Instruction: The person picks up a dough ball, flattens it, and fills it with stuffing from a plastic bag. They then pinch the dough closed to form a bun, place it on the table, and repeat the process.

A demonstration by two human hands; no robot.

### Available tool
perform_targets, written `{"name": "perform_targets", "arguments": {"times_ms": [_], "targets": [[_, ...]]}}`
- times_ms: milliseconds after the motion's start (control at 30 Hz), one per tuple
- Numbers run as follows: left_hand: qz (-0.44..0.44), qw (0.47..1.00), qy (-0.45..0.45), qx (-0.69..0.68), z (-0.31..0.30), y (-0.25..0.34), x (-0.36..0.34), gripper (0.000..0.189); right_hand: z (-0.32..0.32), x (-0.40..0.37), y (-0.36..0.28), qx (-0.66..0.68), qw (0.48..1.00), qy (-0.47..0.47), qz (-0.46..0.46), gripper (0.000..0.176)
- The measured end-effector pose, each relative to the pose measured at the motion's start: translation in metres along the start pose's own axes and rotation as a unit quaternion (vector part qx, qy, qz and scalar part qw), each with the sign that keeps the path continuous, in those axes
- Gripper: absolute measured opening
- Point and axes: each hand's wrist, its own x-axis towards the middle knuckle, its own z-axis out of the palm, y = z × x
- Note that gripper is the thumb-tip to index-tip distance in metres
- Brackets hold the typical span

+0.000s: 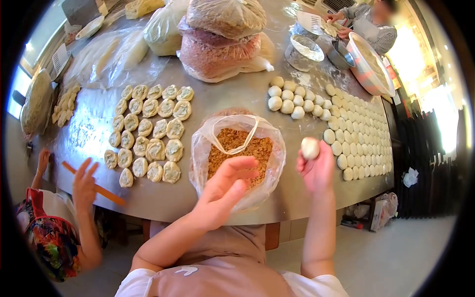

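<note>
A round white dough ball (pixel 310 148) rests in the fingers of my right hand (pixel 318 168), raised above the table's front edge. My left hand (pixel 225 188) is open with nothing in it, fingers apart, over the near side of a clear plastic bag (pixel 198 148). Crumbly brown filling (pixel 230 143) fills that bag, and my left hand hides part of it. To the right, smooth dough balls (pixel 297 101) sit in rows, with a larger block of flattish dough rounds (pixel 361 133) beyond them. Left of the bag lie rows of flat dough pieces (pixel 148 128) with pale, uneven tops.
Stacked bags of filling (pixel 220 42) stand at the back middle. Metal bowls (pixel 304 52) and a large white tub (pixel 368 64) are at the back right, near a co-worker (pixel 371 24). At the left, another person's hand (pixel 85 183) is by an orange stick (pixel 106 193).
</note>
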Motion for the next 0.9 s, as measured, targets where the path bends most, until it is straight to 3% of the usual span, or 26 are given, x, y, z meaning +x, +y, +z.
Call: {"name": "perform_targets", "arguments": {"times_ms": [133, 333, 433, 500, 567, 633, 733, 900], "targets": [[-0.052, 0.998, 0.01, -0.039, -0.015, 0.006, -0.013, 0.046, -0.044, 0.075, -0.007, -0.182, 0.98, 0.076, -0.005, 0.048], [-0.108, 0.991, 0.06, -0.045, -0.029, 0.008, -0.027, 0.036, -0.036, 0.142, -0.009, -0.454, 0.87, 0.192, -0.027, 0.064], [-0.121, 0.99, 0.067, -0.033, -0.036, 0.008, -0.031, 0.036, -0.027, 0.156, -0.015, -0.553, 0.816, 0.166, 0.033, 0.069], [-0.125, 0.99, 0.059, -0.028, -0.035, 0.009, -0.031, 0.035, -0.049, 0.19, 0.004, -0.605, 0.775, 0.177, -0.027, 0.073], [-0.13, 0.99, 0.049, -0.023, -0.034, 0.013, -0.03, 0.036, -0.047, 0.193, 0.002, -0.61, 0.773, 0.174, -0.001, 0.075], [-0.137, 0.99, 0.041, -0.02, -0.029, 0.017, -0.03, 0.036, -0.016, 0.166, -0.023, -0.565, 0.803, 0.153, 0.112, 0.075], [-0.134, 0.99, 0.04, 0.016, -0.03, 0.027, -0.032, 0.039, -0.04, 0.165, -0.016, -0.367, 0.911, 0.145, 0.119, 0.068], [-0.083, 0.987, 0.134, 0.026, -0.053, 0.029, -0.062, 0.039, -0.067, 0.149, -0.002, -0.339, 0.926, 0.167, -0.014, 0.046]]}}
